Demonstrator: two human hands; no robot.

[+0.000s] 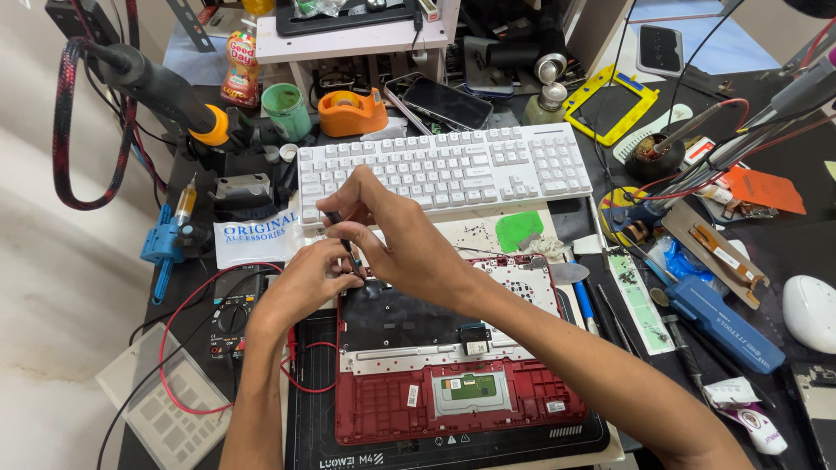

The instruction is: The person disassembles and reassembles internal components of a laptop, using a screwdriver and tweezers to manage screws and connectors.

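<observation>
At the left, a multimeter (233, 315) with red leads lies beside the left hand (306, 280), whose fingers pinch narrowly at the corner of the opened red laptop shell (453, 409). The right hand (392, 233) grips a dark screwdriver (341, 233) there, before the white keyboard (444, 165).

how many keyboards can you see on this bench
2. A white keyboard lies at the back of the bench, beyond the hands. The laptop keyboard's underside sits in the red laptop shell in front. Clutter may hide others.
</observation>
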